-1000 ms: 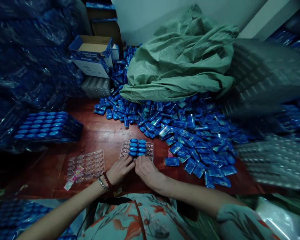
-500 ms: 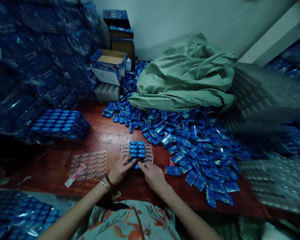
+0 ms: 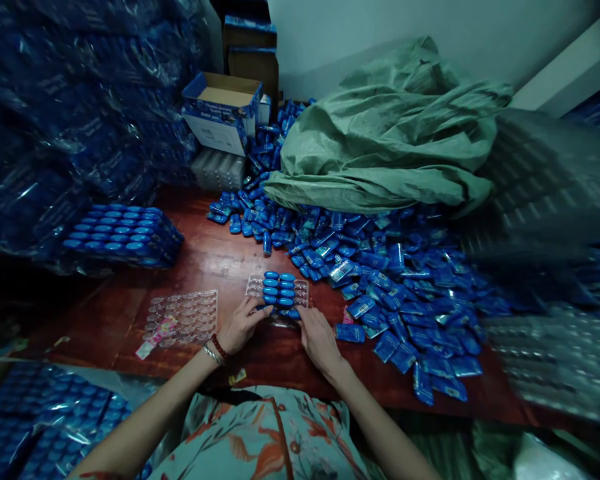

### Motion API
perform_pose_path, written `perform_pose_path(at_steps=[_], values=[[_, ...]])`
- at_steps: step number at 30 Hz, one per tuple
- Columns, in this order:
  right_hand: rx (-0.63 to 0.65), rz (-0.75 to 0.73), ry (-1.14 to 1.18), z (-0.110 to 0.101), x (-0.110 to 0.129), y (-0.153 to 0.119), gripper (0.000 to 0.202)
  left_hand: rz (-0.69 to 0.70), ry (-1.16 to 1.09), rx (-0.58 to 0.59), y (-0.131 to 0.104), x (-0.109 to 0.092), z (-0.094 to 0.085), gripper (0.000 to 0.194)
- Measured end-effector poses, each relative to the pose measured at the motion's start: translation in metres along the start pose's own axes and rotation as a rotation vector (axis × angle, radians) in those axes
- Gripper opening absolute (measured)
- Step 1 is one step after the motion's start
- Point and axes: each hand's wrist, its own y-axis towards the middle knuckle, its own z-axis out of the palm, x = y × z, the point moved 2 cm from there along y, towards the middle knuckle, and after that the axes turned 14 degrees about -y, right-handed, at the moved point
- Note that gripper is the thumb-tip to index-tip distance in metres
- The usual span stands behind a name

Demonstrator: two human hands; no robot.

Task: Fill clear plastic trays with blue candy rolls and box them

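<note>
Toward the front edge of the worktop point(image 3: 200, 250), a clear tray point(image 3: 303, 288) is carrying two columns of blue packs point(image 3: 271, 283). The left hand point(image 3: 240, 325) and right hand point(image 3: 320, 339) are curling at the lowest packs, resting farther apart than a moment ago; whether they're gripping, I can't tell.

Dim light glares softly off the table point(image 3: 200, 267); edges blur.

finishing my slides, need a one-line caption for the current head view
Left hand and right hand at a clear moulded tray bearing blue oval pieces, near heaped blue packets.
</note>
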Motion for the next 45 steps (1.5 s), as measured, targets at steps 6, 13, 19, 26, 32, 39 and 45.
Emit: perform_pose_path(at_steps=[6,13,19,26,32,39,45], values=[[0.118,-0.156,-0.495,-0.02,0.032,0.014,0.03,-0.025,0.004,0.055,-0.007,-0.002,0.007,0.041],[0.219,-0.328,-0.628,-0.027,0.054,0.04,0.028,0.01,-0.004,0.061,0.0,-0.003,0.002,0.044],[0.135,-0.09,-0.351,-0.036,0.023,0.029,0.028,0.049,0.079,-0.014,-0.003,0.001,-0.007,0.04],[-0.244,0.474,-0.07,-0.063,-0.083,0.048,0.039,-0.29,0.029,-0.222,0.074,0.055,-0.035,0.026],[-0.209,0.344,-0.063,-0.053,-0.095,0.097,0.032,-0.469,0.059,-0.058,0.143,0.103,-0.016,0.032],[0.046,0.134,-0.325,-0.023,-0.059,0.082,0.032,-0.546,-0.13,-0.037,0.111,0.109,-0.021,0.042],[0.04,0.124,-0.295,-0.025,-0.051,0.063,0.026,-0.701,-0.349,-0.155,0.064,0.109,-0.041,0.025]])
